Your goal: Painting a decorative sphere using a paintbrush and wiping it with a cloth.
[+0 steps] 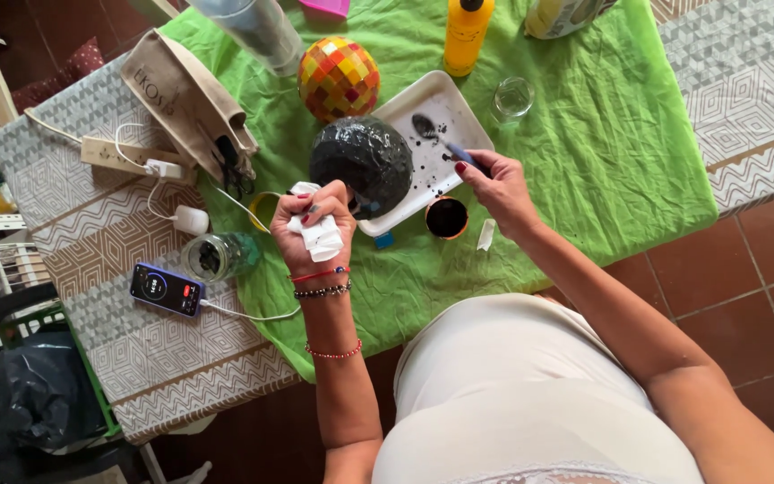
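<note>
On the green cloth, both hands work above terracotta floor.

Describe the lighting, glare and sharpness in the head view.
Head view: even daylight, soft shadows under the dark ball on the white tray; slight sheen on the ball and the phone; left hand and right hand sharp; edges bowed by the wide lens.

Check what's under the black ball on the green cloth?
The black ball sits on the near corner of a white tray, beside a dark-smeared spoon. The tray surface directly beneath the ball is covered.
</note>
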